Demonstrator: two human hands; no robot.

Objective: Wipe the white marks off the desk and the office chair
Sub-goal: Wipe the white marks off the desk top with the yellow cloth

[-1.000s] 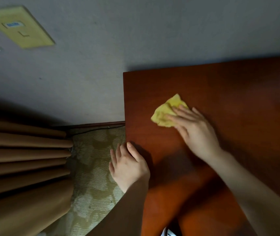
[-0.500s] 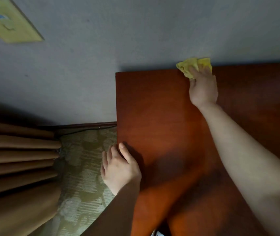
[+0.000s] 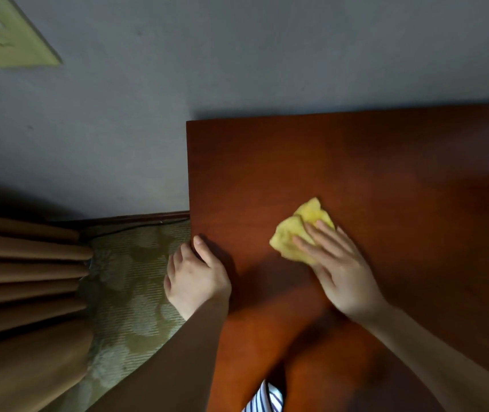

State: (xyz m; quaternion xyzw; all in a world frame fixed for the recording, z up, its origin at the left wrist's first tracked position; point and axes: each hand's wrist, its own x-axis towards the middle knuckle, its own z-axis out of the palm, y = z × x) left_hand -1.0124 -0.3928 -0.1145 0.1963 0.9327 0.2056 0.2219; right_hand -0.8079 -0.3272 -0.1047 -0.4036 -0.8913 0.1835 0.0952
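The reddish-brown wooden desk [image 3: 371,162] fills the right half of the view, its back edge against the wall. A crumpled yellow cloth [image 3: 295,233] lies on the desk top near the middle. My right hand [image 3: 338,263] presses flat on the cloth, fingers spread over it. My left hand [image 3: 195,278] grips the desk's left edge, thumb on top and fingers curled over the side. I see no white marks on the visible wood. The office chair is out of view.
A grey wall [image 3: 237,55] stands behind the desk, with a yellow plate [image 3: 8,34] at the upper left. Brown curtain folds [image 3: 23,278] hang at the left. Patterned green carpet [image 3: 130,286] and a dark skirting board [image 3: 136,218] lie between curtain and desk.
My right hand slid the cloth from mid-desk to the back edge by the wall, then pulled it back toward me to the middle. My left hand stayed on the desk edge.
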